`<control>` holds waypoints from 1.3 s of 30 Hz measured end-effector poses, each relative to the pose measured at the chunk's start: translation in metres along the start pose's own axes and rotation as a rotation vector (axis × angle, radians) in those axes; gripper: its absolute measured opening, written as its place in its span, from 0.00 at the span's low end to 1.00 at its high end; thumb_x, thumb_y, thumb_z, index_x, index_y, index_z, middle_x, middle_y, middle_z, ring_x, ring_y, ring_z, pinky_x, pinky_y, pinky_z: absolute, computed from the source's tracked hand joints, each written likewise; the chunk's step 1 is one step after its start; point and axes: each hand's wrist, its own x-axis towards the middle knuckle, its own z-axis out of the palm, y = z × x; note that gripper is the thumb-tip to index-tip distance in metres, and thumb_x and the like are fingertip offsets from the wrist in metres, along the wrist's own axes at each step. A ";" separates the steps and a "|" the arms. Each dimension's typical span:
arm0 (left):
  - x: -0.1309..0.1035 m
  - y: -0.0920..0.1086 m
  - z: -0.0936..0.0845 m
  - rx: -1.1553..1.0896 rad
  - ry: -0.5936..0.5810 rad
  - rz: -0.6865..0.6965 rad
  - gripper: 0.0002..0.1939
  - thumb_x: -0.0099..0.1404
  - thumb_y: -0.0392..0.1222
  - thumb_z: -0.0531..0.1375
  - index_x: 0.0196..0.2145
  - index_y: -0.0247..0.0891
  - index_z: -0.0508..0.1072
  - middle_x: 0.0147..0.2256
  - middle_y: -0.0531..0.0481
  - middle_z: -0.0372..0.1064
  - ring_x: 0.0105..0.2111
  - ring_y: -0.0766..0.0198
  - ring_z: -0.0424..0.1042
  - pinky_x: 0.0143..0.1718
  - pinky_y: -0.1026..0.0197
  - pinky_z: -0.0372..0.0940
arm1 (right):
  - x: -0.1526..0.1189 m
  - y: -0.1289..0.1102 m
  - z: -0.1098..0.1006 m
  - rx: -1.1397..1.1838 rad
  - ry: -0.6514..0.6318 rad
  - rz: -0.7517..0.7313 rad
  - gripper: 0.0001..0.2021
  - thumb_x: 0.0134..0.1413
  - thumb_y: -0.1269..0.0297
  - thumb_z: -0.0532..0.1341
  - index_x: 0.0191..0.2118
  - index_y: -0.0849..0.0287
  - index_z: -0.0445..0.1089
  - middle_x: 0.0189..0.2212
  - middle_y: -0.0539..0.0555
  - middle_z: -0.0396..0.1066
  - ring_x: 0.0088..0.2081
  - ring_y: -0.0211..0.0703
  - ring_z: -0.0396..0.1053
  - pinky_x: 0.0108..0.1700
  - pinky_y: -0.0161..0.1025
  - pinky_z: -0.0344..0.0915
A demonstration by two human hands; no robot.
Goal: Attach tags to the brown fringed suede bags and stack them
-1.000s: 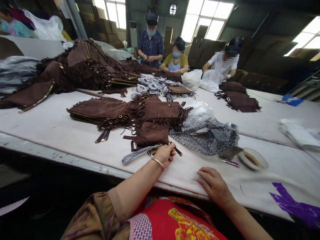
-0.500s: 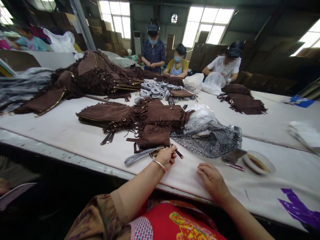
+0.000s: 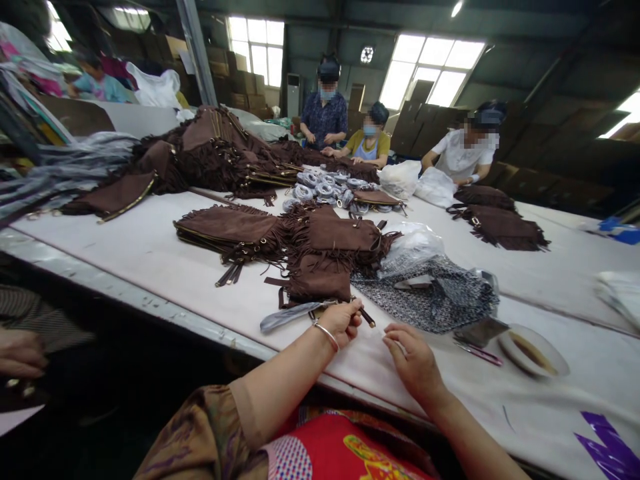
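Observation:
My left hand (image 3: 342, 324) is closed in a pinch on a dark brown strap (image 3: 369, 318) with a gold-coloured end, which sticks out past the fingertips. A strap wrapped in grey plastic (image 3: 290, 316) lies by that hand and reaches to the left. Just beyond is a brown fringed bag (image 3: 320, 277), and another brown bag (image 3: 340, 230) lies behind it. My right hand (image 3: 414, 363) hovers close to the left one, thumb and fingers pinched together. Whatever it may hold is too small to make out.
To the right lie a black-and-white knitted cloth (image 3: 425, 300), pink-handled snips (image 3: 479, 352) and a tape roll (image 3: 533, 352). Stacked brown bags (image 3: 230, 227) and coiled wrapped straps (image 3: 325, 190) are farther back. Co-workers stand across the table; a person's hand (image 3: 20, 353) shows at left.
My right hand has come nearer to the left hand, its fingers now more pinched. The left hand keeps its hold on the strap. The view has shifted, and another person's hand shows more at left.

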 end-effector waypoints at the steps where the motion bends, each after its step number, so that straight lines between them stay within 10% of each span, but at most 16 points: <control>1: 0.000 0.000 0.000 0.001 0.000 0.002 0.10 0.61 0.42 0.63 0.29 0.33 0.68 0.21 0.58 0.58 0.16 0.78 0.56 0.16 0.74 0.39 | 0.001 -0.001 0.000 -0.005 0.004 -0.004 0.06 0.59 0.64 0.58 0.33 0.56 0.70 0.38 0.56 0.72 0.43 0.49 0.69 0.49 0.49 0.63; 23: 0.007 -0.007 0.003 0.089 0.037 0.084 0.14 0.57 0.46 0.65 0.29 0.34 0.67 0.21 0.57 0.58 0.16 0.77 0.55 0.16 0.71 0.36 | 0.018 -0.009 0.006 -0.177 0.105 -0.115 0.05 0.58 0.67 0.58 0.33 0.58 0.70 0.37 0.57 0.73 0.42 0.48 0.70 0.47 0.47 0.64; 39: 0.015 -0.013 0.006 0.125 0.111 0.154 0.18 0.52 0.50 0.67 0.25 0.37 0.63 0.14 0.63 0.46 0.14 0.75 0.44 0.17 0.66 0.33 | 0.040 -0.018 0.007 0.034 -0.002 0.259 0.09 0.52 0.63 0.58 0.25 0.57 0.71 0.32 0.54 0.74 0.37 0.46 0.70 0.43 0.41 0.63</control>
